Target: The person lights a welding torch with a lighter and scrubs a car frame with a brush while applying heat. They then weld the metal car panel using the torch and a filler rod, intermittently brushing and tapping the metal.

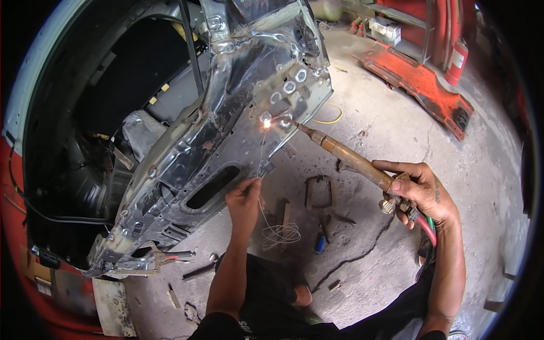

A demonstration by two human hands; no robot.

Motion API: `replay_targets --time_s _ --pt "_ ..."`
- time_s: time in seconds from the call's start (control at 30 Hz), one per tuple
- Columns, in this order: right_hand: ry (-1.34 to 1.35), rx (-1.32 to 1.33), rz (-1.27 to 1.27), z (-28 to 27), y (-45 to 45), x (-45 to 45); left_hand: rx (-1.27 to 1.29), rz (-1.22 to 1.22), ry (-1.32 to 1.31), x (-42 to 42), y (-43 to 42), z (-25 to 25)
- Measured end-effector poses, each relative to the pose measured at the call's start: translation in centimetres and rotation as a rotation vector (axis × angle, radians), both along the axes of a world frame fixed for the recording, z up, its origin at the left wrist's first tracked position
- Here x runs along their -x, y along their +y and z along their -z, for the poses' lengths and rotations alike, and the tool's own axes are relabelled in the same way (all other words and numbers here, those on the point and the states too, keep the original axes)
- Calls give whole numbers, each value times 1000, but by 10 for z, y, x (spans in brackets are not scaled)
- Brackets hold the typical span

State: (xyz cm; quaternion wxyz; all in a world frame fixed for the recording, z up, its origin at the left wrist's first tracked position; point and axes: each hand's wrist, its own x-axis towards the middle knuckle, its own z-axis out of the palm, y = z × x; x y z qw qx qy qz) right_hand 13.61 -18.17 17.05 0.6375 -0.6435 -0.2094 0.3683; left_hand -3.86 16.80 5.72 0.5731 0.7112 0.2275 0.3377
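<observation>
My right hand (pixel 418 190) is closed around a brass welding torch (pixel 345 156), whose thin bent tip points left at a car body panel (pixel 226 153). A bright glowing spot (pixel 267 122) shows on the panel just past the tip. My left hand (pixel 245 195) pinches a thin filler wire (pixel 262 156); its upper end reaches the glow, and its loose coil (pixel 281 233) hangs below the hand. Round weld marks (pixel 289 86) lie on the panel above the glow. Red and green hoses (pixel 426 229) run down from the torch's rear end.
Locking pliers (pixel 164 258) are clamped at the panel's lower edge. A metal frame piece (pixel 321 192), a blue lighter-like object (pixel 321 244) and scraps lie on the concrete floor. An orange creeper-like board (pixel 416 82) and a fire extinguisher (pixel 457 61) are at upper right.
</observation>
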Motion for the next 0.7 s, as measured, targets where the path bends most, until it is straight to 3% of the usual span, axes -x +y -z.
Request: replay_targets --time_s 0.7 --pt "-58 54 -64 1 2 -2 -9 -11 3 0 -1 -2"
